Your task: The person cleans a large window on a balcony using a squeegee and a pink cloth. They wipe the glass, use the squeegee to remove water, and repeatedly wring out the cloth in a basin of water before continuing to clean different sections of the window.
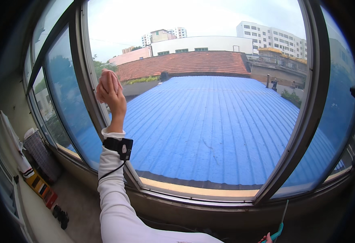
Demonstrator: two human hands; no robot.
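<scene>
My left hand (113, 97) is raised at the left side of the large middle window pane (210, 133), beside its upright frame. Its fingers are closed round a folded pink cloth (107, 83), which appears to lie against the glass. A black strap with a small box (125, 149) and a cable sits on the white sleeve of that arm. Low at the right, my right hand (266, 239) shows only in part, at the picture's edge. It grips a tool with a teal handle (278, 233) and a thin, pale straight part pointing upward; its kind is unclear.
Dark window frames (293, 162) and side panes flank the middle one, with a sill (201, 201) below. At the left stand a grey woven basket (40, 152), a yellow and red crate (42, 188) and dark shoes (61, 216). Outside lies a blue corrugated roof (214, 113).
</scene>
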